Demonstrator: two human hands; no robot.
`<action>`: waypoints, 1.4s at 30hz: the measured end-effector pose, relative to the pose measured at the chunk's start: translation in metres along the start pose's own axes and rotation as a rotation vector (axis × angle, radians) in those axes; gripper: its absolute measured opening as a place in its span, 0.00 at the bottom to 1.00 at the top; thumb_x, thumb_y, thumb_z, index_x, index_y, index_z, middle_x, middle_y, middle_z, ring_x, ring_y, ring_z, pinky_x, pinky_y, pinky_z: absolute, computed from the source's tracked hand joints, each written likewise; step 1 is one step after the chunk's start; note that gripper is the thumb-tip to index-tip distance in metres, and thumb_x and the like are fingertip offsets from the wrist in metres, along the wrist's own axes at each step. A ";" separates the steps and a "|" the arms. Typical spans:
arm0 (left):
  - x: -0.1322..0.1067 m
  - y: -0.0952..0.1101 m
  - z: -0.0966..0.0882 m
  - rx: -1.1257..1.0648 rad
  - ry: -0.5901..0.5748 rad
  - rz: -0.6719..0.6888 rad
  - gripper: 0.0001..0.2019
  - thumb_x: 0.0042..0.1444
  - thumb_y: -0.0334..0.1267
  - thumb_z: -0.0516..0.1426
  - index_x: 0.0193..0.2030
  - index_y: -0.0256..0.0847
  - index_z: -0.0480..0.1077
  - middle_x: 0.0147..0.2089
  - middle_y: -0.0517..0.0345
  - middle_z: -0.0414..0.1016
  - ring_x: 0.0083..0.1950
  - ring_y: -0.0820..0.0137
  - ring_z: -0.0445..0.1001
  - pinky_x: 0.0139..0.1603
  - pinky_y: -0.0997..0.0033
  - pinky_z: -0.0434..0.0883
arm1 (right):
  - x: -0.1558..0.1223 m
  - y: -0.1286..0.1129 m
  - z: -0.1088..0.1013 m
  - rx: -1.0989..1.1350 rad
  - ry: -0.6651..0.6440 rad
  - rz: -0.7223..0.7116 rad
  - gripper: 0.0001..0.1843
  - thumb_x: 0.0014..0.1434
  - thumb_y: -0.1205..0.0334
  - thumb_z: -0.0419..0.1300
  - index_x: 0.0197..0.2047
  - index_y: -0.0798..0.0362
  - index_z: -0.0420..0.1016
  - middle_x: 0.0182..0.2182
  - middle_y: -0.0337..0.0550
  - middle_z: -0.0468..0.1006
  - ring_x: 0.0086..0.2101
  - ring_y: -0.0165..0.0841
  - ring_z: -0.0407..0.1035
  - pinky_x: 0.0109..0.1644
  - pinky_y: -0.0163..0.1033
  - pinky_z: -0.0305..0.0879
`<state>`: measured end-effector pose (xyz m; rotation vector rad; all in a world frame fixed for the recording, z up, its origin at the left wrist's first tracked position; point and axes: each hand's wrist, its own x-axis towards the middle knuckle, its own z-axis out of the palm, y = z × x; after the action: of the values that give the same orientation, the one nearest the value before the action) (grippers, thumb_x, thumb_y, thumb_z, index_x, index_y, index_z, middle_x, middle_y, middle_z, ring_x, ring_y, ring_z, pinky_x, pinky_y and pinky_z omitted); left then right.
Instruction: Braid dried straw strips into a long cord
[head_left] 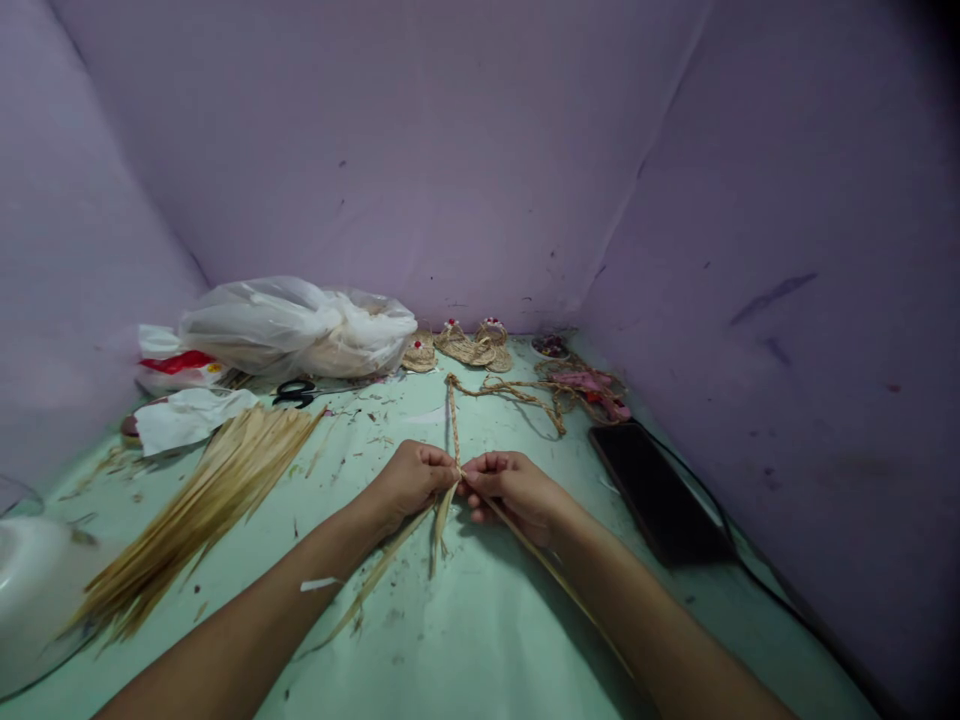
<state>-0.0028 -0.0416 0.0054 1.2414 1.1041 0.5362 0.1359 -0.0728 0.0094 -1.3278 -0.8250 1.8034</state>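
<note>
My left hand [411,478] and my right hand [511,487] meet at the middle of the pale green surface [480,630], both pinched on loose straw strands [442,520] at the near end of a braided straw cord [454,420]. The braid runs away from my fingers toward the back, then bends right in a loose curve. Unbraided strand ends trail toward me under both wrists, one long strand passing beneath my right forearm.
A bundle of straw strips [202,510] lies at left beside a white bowl [30,590]. Behind are a plastic bag [292,325], black scissors [296,392], small woven straw sandals [469,345] and a pink tangle [592,388]. A dark phone [652,490] with cable lies right. Purple walls enclose the space.
</note>
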 end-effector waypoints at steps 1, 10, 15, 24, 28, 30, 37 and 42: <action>0.000 0.000 0.000 -0.002 -0.004 -0.003 0.07 0.37 0.37 0.56 0.19 0.33 0.65 0.10 0.67 0.55 0.13 0.84 0.46 0.15 0.78 0.42 | 0.000 0.000 0.000 -0.014 0.015 -0.006 0.06 0.48 0.72 0.56 0.21 0.60 0.67 0.16 0.37 0.68 0.14 0.19 0.58 0.17 0.25 0.56; 0.003 -0.004 -0.001 0.020 0.012 0.000 0.07 0.38 0.37 0.56 0.20 0.33 0.66 0.09 0.68 0.52 0.12 0.83 0.45 0.15 0.78 0.41 | 0.002 0.003 0.006 -0.030 0.178 -0.046 0.04 0.44 0.75 0.56 0.22 0.59 0.67 0.14 0.36 0.68 0.14 0.21 0.58 0.17 0.27 0.56; 0.002 -0.004 -0.001 0.007 0.014 0.000 0.07 0.37 0.37 0.56 0.18 0.34 0.64 0.09 0.69 0.51 0.12 0.83 0.45 0.14 0.78 0.41 | 0.010 0.010 0.001 -0.230 0.174 -0.102 0.05 0.45 0.71 0.56 0.20 0.60 0.68 0.11 0.36 0.66 0.12 0.20 0.53 0.14 0.27 0.45; 0.002 -0.001 -0.002 -0.015 -0.013 -0.002 0.08 0.37 0.38 0.56 0.20 0.34 0.66 0.09 0.69 0.51 0.12 0.84 0.44 0.14 0.79 0.41 | 0.009 0.008 -0.004 -0.183 0.132 -0.194 0.04 0.40 0.67 0.58 0.19 0.60 0.69 0.14 0.36 0.67 0.14 0.19 0.51 0.18 0.28 0.42; 0.000 0.000 0.000 0.019 0.020 -0.017 0.08 0.36 0.38 0.56 0.20 0.34 0.66 0.09 0.69 0.51 0.13 0.83 0.45 0.15 0.79 0.42 | 0.011 0.010 -0.006 -0.218 0.155 -0.217 0.05 0.38 0.66 0.59 0.20 0.60 0.70 0.13 0.36 0.66 0.15 0.19 0.51 0.19 0.29 0.41; 0.001 -0.002 0.001 0.038 0.028 -0.004 0.09 0.35 0.39 0.56 0.20 0.33 0.66 0.10 0.69 0.52 0.13 0.83 0.46 0.16 0.79 0.43 | 0.013 0.011 -0.005 -0.254 0.185 -0.205 0.06 0.37 0.65 0.59 0.20 0.60 0.70 0.13 0.35 0.66 0.14 0.19 0.49 0.19 0.30 0.41; 0.007 -0.011 -0.006 0.231 0.015 0.155 0.09 0.38 0.38 0.53 0.19 0.33 0.65 0.13 0.67 0.52 0.18 0.81 0.48 0.19 0.78 0.46 | 0.016 0.011 -0.001 -0.337 0.234 -0.217 0.05 0.38 0.65 0.57 0.18 0.58 0.66 0.10 0.30 0.57 0.14 0.19 0.44 0.18 0.30 0.38; 0.005 -0.006 -0.009 0.507 0.009 0.267 0.09 0.40 0.35 0.49 0.18 0.33 0.65 0.17 0.65 0.51 0.21 0.79 0.50 0.21 0.78 0.49 | 0.019 0.012 -0.001 -0.385 0.200 -0.232 0.04 0.38 0.66 0.56 0.19 0.59 0.66 0.12 0.31 0.58 0.15 0.19 0.46 0.18 0.30 0.38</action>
<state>-0.0098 -0.0348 -0.0019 1.8468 1.1261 0.4748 0.1304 -0.0626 -0.0105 -1.5500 -1.2014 1.3499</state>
